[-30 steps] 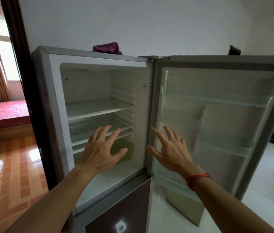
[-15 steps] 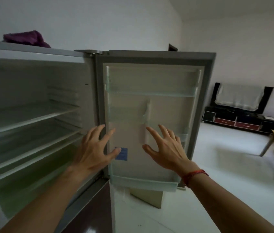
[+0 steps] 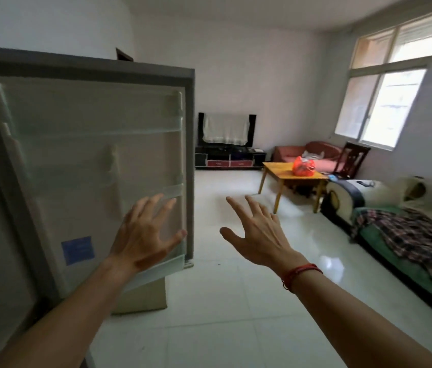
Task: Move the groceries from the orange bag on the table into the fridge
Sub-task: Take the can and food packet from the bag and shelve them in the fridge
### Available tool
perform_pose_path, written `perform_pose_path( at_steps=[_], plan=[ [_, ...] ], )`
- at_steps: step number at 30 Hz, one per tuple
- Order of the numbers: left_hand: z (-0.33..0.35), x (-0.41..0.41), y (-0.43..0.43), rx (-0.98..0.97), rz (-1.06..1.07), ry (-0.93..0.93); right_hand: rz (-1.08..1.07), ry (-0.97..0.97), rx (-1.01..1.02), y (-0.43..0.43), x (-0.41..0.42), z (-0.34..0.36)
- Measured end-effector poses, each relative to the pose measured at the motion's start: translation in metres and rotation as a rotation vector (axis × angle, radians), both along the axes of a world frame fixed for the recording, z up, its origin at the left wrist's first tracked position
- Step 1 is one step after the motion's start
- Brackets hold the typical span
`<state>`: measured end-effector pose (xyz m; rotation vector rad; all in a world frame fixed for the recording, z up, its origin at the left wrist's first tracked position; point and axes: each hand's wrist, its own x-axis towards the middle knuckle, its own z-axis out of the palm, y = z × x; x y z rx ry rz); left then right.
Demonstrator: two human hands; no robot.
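Fridge door (image 3: 84, 155) stands open. A blue sticker (image 3: 77, 250) is just left of my left hand (image 3: 143, 235), print too blurred to read. Left hand spread wide, holding nothing; right hand (image 3: 257, 232) likewise. Orange bag (image 3: 303, 167) sits on the table (image 3: 278, 173), far beyond my right hand.

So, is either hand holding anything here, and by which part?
Nothing is held: the left hand and right hand are both open, fingers spread, empty.
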<state>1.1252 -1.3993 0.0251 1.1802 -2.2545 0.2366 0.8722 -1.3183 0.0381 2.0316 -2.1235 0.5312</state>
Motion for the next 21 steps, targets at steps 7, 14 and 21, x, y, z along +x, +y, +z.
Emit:
perform_pose_path(
  at_steps=[7, 14, 21],
  plan=[
    [0.003, -0.099, 0.024, 0.019, -0.232, -0.003, -0.250, 0.020, -0.026, 0.083, -0.074, 0.010],
    [0.006, -0.185, 0.048, -0.021, -0.400, 0.003, -0.400, 0.007, -0.038, 0.144, -0.137, 0.006],
    [0.006, -0.244, 0.072, -0.030, -0.493, 0.008, -0.466, 0.023, -0.022, 0.175, -0.187, 0.001]
  ],
)
